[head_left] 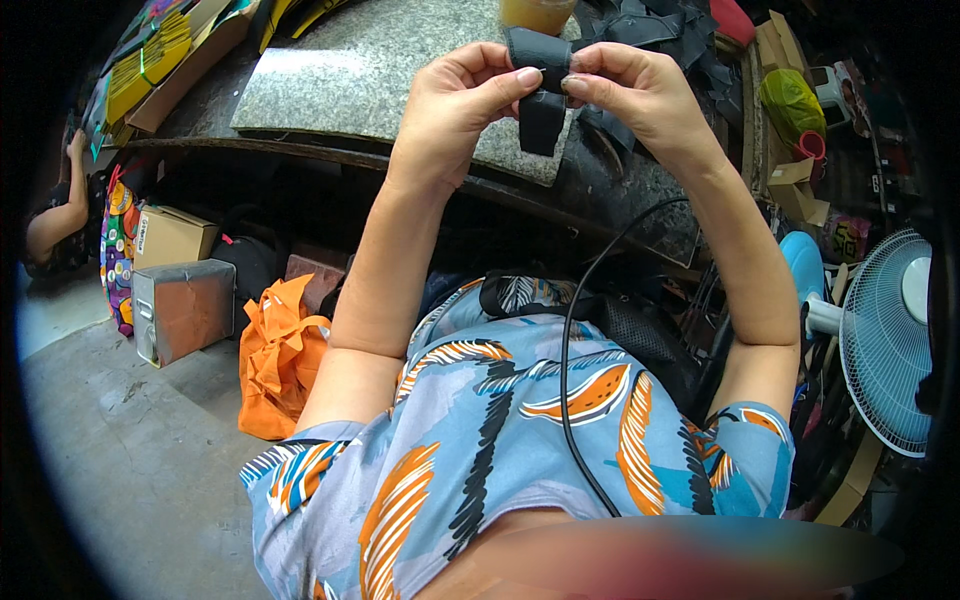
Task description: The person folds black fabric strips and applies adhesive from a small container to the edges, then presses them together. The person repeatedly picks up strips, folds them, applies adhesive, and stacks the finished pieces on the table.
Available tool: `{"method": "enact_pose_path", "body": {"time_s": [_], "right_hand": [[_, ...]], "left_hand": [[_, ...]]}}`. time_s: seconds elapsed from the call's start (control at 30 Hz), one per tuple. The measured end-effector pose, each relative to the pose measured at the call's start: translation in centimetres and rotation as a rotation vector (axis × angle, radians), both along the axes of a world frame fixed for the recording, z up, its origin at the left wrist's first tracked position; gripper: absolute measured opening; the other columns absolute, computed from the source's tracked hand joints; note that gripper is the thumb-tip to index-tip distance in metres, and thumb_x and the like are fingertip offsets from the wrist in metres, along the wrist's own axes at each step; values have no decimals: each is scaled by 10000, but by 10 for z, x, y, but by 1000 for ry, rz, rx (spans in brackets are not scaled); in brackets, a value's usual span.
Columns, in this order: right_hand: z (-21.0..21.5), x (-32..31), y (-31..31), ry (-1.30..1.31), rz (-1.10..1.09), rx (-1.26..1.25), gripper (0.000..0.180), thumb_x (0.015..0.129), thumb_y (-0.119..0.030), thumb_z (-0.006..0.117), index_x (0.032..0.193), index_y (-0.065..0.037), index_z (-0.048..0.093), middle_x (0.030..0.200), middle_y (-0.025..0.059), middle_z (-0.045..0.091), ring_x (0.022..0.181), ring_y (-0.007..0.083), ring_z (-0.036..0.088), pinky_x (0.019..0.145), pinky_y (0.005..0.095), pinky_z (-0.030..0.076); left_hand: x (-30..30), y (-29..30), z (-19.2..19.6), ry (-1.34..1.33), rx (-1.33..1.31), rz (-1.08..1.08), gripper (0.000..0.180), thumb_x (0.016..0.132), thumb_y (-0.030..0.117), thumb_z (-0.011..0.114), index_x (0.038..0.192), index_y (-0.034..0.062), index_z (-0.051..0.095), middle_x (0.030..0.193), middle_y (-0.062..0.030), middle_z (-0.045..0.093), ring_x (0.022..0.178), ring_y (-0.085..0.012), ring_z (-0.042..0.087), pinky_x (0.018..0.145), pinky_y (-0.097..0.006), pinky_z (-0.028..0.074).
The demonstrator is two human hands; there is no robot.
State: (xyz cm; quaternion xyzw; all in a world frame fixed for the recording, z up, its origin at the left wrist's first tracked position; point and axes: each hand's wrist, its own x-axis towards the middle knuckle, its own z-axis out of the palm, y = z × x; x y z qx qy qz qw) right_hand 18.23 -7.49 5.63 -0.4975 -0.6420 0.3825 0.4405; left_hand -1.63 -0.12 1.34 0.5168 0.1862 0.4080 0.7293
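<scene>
Out over the workbench, a black leather-like strip [541,122] is held up between my two hands, bent over at the top with its lower end hanging down. My left hand [447,108] pinches its left edge between thumb and fingers. On the opposite edge, my right hand [645,98] grips it the same way, thumb towards me. Behind the strip lies a speckled grey stone slab [330,95]. A heap of black cut pieces [640,28] rests on the bench just beyond my right hand. A cup of light brown liquid [538,14] stands behind the strip.
Bundled yellow pieces [150,65] fill the bench's far left. Below are a metal box [185,305], a cardboard box [172,237] and an orange bag [280,350]. A fan [885,340] stands at right. A black cable [566,380] crosses my front. Another person's arm [65,210] shows far left.
</scene>
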Motion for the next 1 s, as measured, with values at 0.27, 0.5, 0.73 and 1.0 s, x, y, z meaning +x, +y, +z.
{"method": "enact_pose_path", "body": {"time_s": [0.27,0.5,0.73,1.0], "right_hand": [[-14,-5,-1,268,-1,3,231,962,-198,653,1070,4,675,889,22,668,836,98,640,791,241,532],[-21,-21,1,740,-31,-256,229,985,-255,616,1089,-57,666,910,-14,660,868,65,628,824,225,515],[-33,-23,-1,767,26,-486,377,923,-436,668,1026,-73,658,815,1,641,764,113,643,731,260,532],[-16,-7,-3,393,-232,-304,317,1003,-242,561,1223,-25,629,1092,33,674,1016,102,627,934,278,471]], "left_hand": [[5,-1,-3,-113,-113,-45,201,893,139,730,1038,19,661,886,-40,691,770,-81,650,719,-214,538],[19,-10,-2,-260,-199,-3,225,911,138,713,1094,22,652,946,-42,694,854,-96,663,797,-229,537],[25,-21,12,-218,-130,41,153,889,161,744,966,56,665,868,-13,671,828,-76,617,766,-241,500],[24,-13,16,-204,-50,152,152,854,129,777,853,56,645,824,6,621,797,-66,579,744,-216,462]]}}
